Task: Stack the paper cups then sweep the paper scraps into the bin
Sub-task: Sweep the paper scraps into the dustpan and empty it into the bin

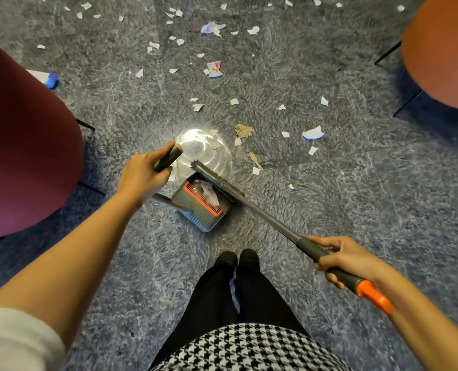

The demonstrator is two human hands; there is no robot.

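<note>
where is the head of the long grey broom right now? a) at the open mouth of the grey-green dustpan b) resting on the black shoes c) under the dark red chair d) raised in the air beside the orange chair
a: the bristled head of the long grey broom lies across the open mouth of the grey-green plastic dustpan with an orange comb, which holds a white paper scrap.

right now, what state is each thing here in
left hand: grips the dustpan's handle
right hand: grips the broom's handle
dustpan: down on the floor, a few scraps inside
broom: slanted, head at the dustpan's mouth
paper scraps: most scattered loose on the floor, not swept up yet
</note>
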